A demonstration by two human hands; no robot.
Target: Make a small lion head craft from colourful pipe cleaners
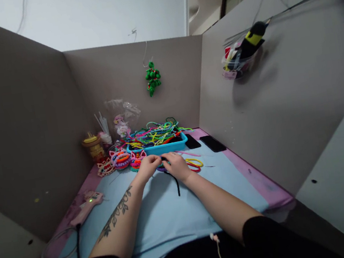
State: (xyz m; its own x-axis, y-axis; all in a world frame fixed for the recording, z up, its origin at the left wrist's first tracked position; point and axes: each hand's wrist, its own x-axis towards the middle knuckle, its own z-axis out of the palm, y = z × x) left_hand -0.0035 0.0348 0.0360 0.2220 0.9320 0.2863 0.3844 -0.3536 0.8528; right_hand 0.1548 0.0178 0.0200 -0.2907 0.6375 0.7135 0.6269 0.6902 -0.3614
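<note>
My left hand point(149, 165) and my right hand point(177, 165) meet at the middle of the light blue mat point(160, 221), fingers pinched together on a black pipe cleaner point(177, 185) whose free end trails toward me. A purple coil point(161, 170) peeks out between the hands. Right of my right hand lie yellow and red pipe-cleaner loops point(194, 164). Just beyond the hands stands a blue tray point(162, 148) heaped with colourful pipe cleaners.
Finished pipe-cleaner faces point(121, 158) lie left of the tray. A pink glue gun point(85, 205) with its cord rests at the left. Two black phones point(212, 143) lie at the right. Grey cardboard walls enclose the desk; a green ornament point(153, 78) hangs on the back wall.
</note>
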